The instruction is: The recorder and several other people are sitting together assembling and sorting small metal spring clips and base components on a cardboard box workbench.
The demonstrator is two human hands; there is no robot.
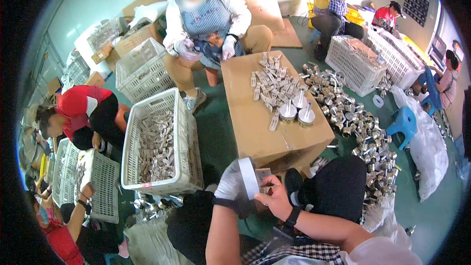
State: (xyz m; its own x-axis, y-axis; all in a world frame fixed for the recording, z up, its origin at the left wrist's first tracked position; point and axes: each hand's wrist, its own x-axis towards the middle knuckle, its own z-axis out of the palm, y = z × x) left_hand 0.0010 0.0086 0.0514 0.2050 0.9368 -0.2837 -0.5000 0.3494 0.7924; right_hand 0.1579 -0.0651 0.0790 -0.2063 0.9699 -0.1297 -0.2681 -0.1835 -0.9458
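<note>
My left hand [229,186], in a pale work glove, grips a white band-like roll of tape [248,178], seen nearly edge-on. My bare right hand [275,199] is closed beside it, thumb and fingers pinched around a small flat pale metal-looking piece [264,172]; its lower part is hidden by my fingers. Both hands are held over my lap, just in front of the cardboard box [250,127]. On that box lies a heap of flat grey metal clips [274,81], with several round metal pieces with upright stems [288,112] standing beside it.
Left of the box stands a white plastic crate [159,185] filled with similar clips. Many shiny round metal parts [360,130] cover the floor at the right, by a blue stool [403,123] and white sacks [424,152]. A co-worker [208,14] sits across the box; others work around.
</note>
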